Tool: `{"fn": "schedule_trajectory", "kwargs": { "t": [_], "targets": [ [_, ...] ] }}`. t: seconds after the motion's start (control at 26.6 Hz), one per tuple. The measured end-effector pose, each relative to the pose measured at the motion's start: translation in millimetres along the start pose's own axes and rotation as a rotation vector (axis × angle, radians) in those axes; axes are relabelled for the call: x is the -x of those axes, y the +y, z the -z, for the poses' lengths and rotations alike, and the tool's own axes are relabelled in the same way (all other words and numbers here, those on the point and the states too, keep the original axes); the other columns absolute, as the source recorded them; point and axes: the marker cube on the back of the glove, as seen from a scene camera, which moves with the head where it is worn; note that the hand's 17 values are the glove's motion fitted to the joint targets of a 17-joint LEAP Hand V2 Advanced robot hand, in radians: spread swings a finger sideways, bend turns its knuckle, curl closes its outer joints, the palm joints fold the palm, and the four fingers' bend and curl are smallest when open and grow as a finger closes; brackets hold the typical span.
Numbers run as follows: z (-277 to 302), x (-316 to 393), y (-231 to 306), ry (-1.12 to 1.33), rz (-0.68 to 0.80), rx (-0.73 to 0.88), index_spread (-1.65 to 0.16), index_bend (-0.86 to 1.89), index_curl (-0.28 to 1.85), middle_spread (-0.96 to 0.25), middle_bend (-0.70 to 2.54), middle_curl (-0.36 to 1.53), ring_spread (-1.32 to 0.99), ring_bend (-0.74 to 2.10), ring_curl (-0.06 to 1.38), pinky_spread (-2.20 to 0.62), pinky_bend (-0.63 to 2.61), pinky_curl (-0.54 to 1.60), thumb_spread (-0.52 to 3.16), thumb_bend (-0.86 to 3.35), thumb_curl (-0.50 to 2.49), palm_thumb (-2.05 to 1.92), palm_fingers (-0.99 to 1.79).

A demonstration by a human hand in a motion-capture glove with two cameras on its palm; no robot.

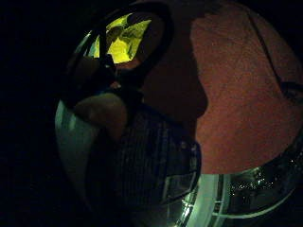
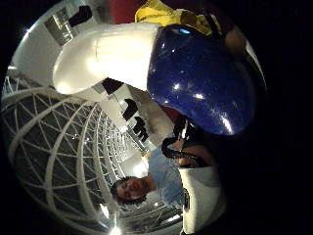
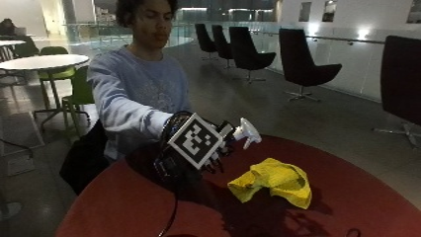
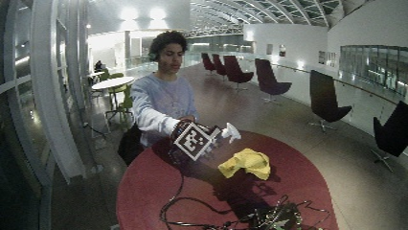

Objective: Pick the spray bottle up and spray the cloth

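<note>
Now the hand (image 3: 214,150) holds the spray bottle (image 3: 246,133) above the cloth (image 3: 276,181).

A round red table (image 3: 368,197) carries the things. 1 crumpled yellow cloth (image 3: 273,181) lies directly on its top, toward the side away from the person. At the near edge in the wide outside view, a tangle of black cables (image 4: 255,218) rests on the same red surface, well apart from the cloth.
</note>
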Motion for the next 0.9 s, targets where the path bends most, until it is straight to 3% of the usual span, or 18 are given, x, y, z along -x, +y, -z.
{"fn": "schedule_trajectory", "kwargs": {
  "t": [0.19, 0.9],
  "targets": [
    [-0.3, 4.0, -12.3, -0.009, -0.008, -0.071, -0.26, 0.12, 0.29, -0.07, 0.26, 0.44, 0.03, 0.42, 0.38, 0.29, 0.18, 0.32, 0.84, -0.03, 0.56, 0.85, 1.03],
    [0.5, 1.5, -7.6, 0.035, -0.025, -0.020, -0.26, 0.12, 0.29, -0.07, 0.26, 0.45, 0.03, 0.42, 0.39, 0.29, 0.18, 0.32, 0.84, -0.03, 0.57, 0.85, 1.03]
  ]
}}
